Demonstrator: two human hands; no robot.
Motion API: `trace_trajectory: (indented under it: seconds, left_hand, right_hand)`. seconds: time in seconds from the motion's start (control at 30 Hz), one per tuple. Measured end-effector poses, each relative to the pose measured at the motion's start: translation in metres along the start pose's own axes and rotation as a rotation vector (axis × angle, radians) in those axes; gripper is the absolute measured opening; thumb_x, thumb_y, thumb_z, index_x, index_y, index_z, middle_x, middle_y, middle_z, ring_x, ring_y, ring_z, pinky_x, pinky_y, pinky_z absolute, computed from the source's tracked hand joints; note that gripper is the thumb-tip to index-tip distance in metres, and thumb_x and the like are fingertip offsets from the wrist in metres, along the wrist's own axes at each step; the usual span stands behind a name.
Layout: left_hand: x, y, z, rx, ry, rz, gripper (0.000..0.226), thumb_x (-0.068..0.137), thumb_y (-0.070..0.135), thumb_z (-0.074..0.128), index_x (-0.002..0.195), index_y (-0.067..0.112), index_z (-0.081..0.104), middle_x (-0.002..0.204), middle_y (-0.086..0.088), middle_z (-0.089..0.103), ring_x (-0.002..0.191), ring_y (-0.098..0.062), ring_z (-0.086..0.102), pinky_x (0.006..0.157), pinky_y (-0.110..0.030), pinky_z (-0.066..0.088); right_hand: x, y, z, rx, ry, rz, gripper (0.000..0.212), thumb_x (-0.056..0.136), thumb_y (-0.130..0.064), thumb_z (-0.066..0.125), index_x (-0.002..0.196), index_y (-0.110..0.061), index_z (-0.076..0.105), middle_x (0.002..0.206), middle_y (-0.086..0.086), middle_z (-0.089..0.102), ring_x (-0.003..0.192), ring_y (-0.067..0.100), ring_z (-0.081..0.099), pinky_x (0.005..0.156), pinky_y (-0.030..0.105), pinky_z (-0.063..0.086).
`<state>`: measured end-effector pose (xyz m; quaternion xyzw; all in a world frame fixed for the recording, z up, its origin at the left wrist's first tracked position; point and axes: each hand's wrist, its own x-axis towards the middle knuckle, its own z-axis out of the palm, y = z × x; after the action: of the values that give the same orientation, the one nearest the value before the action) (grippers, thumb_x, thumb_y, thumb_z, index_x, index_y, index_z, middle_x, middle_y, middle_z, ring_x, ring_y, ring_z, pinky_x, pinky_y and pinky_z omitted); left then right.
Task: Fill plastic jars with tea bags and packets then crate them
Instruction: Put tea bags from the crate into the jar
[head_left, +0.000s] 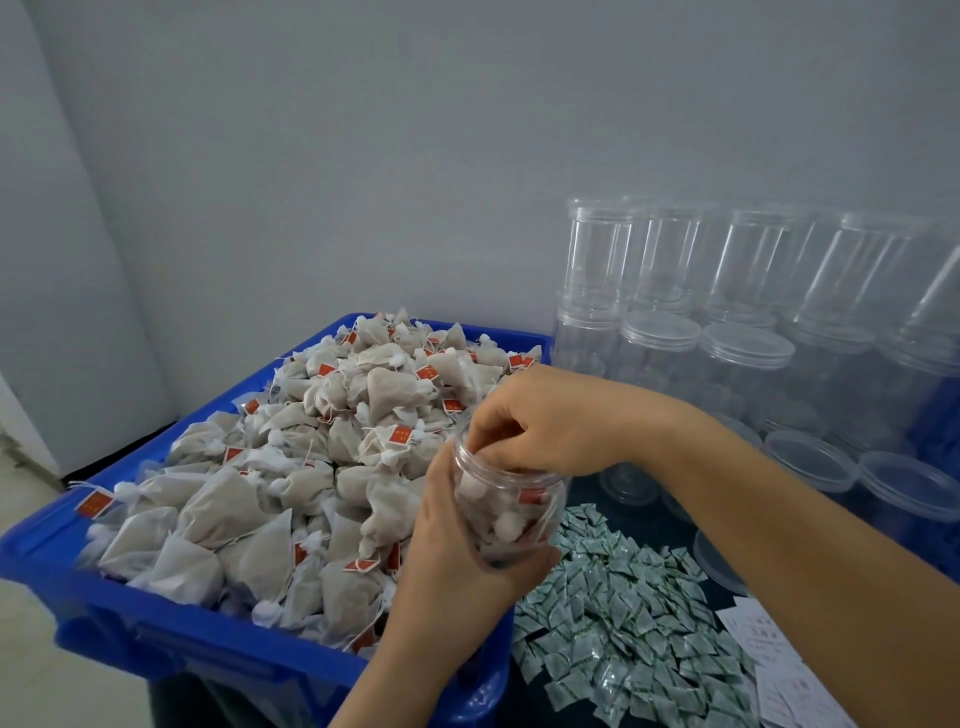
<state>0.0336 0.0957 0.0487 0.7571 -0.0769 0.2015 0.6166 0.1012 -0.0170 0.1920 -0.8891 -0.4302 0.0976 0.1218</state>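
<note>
Now a big blue plastic crate (57, 545) sits on the left, heaped with grey-white tea bags with red tags (291, 452). Behind on the right stand rows of clear plastic jars with lids (748, 343). Small green and white packets (623, 618) lie in a pile near the front. The left hand (457, 540) wraps around a clear plastic jar (511, 499) tilted over the crate's right edge. The right hand (540, 421) has curled fingers pushing tea bags into its mouth.
</note>
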Motion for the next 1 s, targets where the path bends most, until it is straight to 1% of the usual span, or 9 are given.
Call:
trace_trajectory:
  seconds: [0.17,0.23,0.43,0.53,0.63,0.73,0.83,0.9,1.0]
  left_hand:
    - [0.0,-0.003,0.001,-0.006,-0.027,-0.012,0.101,0.054,0.035,0.089,0.135,0.045,0.03,0.12,0.013,0.06,0.108,-0.011,0.063,0.085,-0.039,0.055]
    - [0.0,-0.003,0.001,-0.006,-0.031,0.006,0.1,0.055,0.033,0.09,0.134,0.045,0.031,0.119,0.013,0.061,0.107,-0.011,0.063,0.083,-0.038,0.056]
    - [0.0,0.002,0.002,-0.01,-0.036,0.057,0.089,0.055,0.025,0.089,0.124,0.05,0.037,0.113,0.015,0.063,0.101,-0.007,0.065,0.075,-0.029,0.057]
    - [-0.001,0.005,0.002,-0.032,-0.063,0.072,0.085,0.057,0.021,0.088,0.121,0.05,0.04,0.111,0.012,0.065,0.096,-0.009,0.068,0.074,-0.023,0.056]
    - [-0.003,0.008,0.002,-0.038,-0.079,0.068,0.086,0.056,0.029,0.088,0.12,0.055,0.037,0.111,0.016,0.065,0.094,-0.006,0.068,0.074,-0.015,0.053]
    - [-0.004,0.01,0.002,-0.011,-0.122,0.05,0.093,0.054,0.034,0.09,0.126,0.049,0.034,0.112,0.02,0.063,0.097,-0.004,0.066,0.078,-0.015,0.053]
    - [-0.006,0.014,0.003,0.001,-0.176,0.015,0.098,0.051,0.031,0.092,0.13,0.04,0.034,0.11,0.021,0.063,0.095,-0.005,0.067,0.075,-0.014,0.052]
    - [-0.011,0.018,0.007,0.0,-0.2,0.006,0.099,0.051,0.027,0.092,0.13,0.038,0.034,0.109,0.022,0.064,0.094,-0.005,0.068,0.074,-0.014,0.053]
    - [-0.031,0.026,0.023,0.038,-0.181,0.083,0.097,0.052,0.026,0.092,0.124,0.056,0.033,0.116,0.032,0.054,0.104,0.005,0.06,0.079,-0.009,0.049]
  right_hand:
    - [0.0,-0.002,-0.002,-0.019,-0.15,0.025,0.022,0.098,-0.017,0.057,0.108,-0.02,0.077,0.094,-0.011,0.073,0.08,0.005,0.064,0.073,0.015,0.051]
    - [0.001,-0.004,-0.003,-0.053,-0.193,0.039,0.022,0.099,-0.019,0.057,0.108,-0.019,0.077,0.096,-0.007,0.074,0.087,0.011,0.066,0.074,0.021,0.053]
    - [0.001,-0.004,-0.004,-0.083,-0.217,0.013,0.026,0.102,-0.015,0.05,0.113,-0.022,0.073,0.088,-0.018,0.063,0.08,0.003,0.059,0.07,0.011,0.046]
    - [-0.018,0.008,-0.003,0.113,0.02,-0.015,0.026,0.101,-0.015,0.054,0.105,-0.034,0.072,0.083,-0.028,0.063,0.083,-0.011,0.061,0.072,0.003,0.046]
    - [-0.051,0.035,0.005,0.482,0.422,0.015,0.035,0.097,-0.008,0.059,0.088,-0.041,0.068,0.078,-0.024,0.072,0.077,-0.007,0.067,0.069,0.007,0.05]
    - [-0.076,0.073,0.04,0.627,0.663,0.274,0.03,0.095,-0.008,0.063,0.086,-0.036,0.071,0.079,-0.015,0.075,0.072,0.0,0.068,0.06,0.014,0.053]
    - [-0.085,0.108,0.096,0.469,0.475,0.608,0.015,0.092,-0.025,0.07,0.106,-0.031,0.072,0.102,-0.011,0.073,0.084,-0.001,0.063,0.071,0.015,0.048]
    - [-0.085,0.118,0.129,0.383,0.323,0.691,0.034,0.089,-0.038,0.073,0.12,-0.024,0.071,0.11,-0.009,0.069,0.09,0.001,0.061,0.077,0.019,0.046]
    - [-0.079,0.122,0.159,0.318,0.241,0.708,0.028,0.086,-0.047,0.072,0.095,-0.021,0.076,0.092,-0.005,0.069,0.086,0.013,0.064,0.08,0.033,0.053]
